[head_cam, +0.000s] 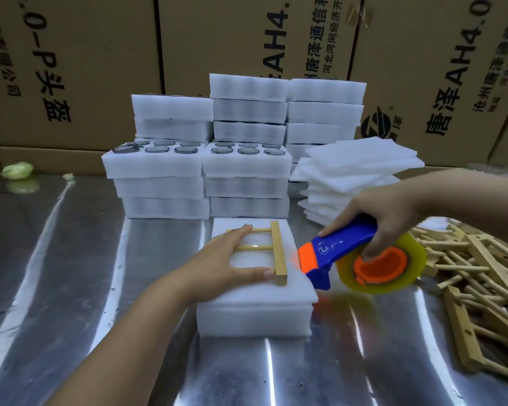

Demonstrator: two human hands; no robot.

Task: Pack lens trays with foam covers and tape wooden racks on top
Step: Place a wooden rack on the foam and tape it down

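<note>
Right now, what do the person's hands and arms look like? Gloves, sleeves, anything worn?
Nothing worn that the head view shows. The left hand and right hand are bare, with no gloves, rings, watch or wristband. No sleeves appear anywhere up to the frame edges.

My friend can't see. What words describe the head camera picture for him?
A left hand presses a wooden rack onto a white foam-covered tray while the right hand holds a blue tape dispenser beside it. More foam trays are stacked behind on the metal table, loose racks piled at right.
</note>
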